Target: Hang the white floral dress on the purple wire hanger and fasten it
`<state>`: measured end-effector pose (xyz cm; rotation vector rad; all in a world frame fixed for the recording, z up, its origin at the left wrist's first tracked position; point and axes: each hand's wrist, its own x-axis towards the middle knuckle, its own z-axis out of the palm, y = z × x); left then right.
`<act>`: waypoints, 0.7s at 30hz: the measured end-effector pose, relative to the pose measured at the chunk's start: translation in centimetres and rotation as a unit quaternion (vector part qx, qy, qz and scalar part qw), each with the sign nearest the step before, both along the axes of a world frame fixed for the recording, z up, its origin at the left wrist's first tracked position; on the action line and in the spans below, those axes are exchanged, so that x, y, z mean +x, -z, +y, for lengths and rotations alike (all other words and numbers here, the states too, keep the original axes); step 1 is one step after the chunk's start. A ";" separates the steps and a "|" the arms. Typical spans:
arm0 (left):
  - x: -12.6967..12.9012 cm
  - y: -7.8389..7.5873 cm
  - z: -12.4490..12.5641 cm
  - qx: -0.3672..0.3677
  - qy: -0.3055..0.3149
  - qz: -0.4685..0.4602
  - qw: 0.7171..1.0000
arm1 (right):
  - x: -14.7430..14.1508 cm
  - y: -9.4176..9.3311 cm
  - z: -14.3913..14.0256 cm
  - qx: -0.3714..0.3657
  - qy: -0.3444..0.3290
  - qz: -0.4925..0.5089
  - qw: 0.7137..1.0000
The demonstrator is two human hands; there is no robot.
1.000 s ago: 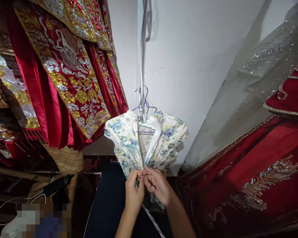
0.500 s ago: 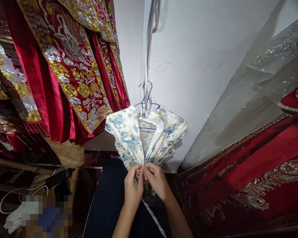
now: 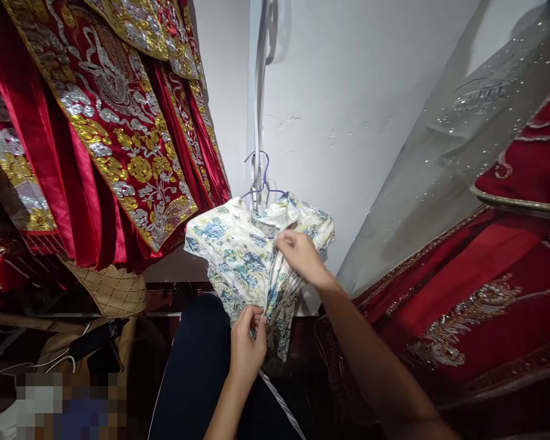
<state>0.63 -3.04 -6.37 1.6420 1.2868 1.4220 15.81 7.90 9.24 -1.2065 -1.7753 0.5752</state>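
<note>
Floral dress (image 3: 238, 256) hangs at centre frame on a purple wire hanger (image 3: 263, 183); the left hand (image 3: 247, 345) pinches its lower front shut below, the right hand (image 3: 300, 256) grips the fabric near the collar; pulling hard could, I judge, slip it off the hanger; red embroidered garments (image 3: 119, 134) crowd the upper left.
</note>
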 end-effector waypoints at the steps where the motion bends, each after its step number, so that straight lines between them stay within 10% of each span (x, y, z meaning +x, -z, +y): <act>1: 0.3 0.0 0.1 0.001 0.004 0.000 1.000 | 0.0 -2.0 1.2 0.031 0.004 -0.027 0.999; 5: 1.6 0.0 0.7 0.005 0.026 0.030 0.999 | -1.0 -7.4 4.4 0.151 0.082 -0.062 0.983; 9: 1.6 -1.7 2.2 0.014 0.084 0.059 0.995 | -1.9 -7.4 3.6 0.162 0.079 0.015 0.983; 17: -2.2 -17.3 9.3 0.233 0.006 0.072 0.970 | -1.8 -6.2 0.7 0.056 -0.065 0.137 0.987; 21: -1.9 -21.3 11.1 0.292 -0.015 0.187 0.938 | -2.1 -5.1 1.8 0.058 -0.071 0.193 0.977</act>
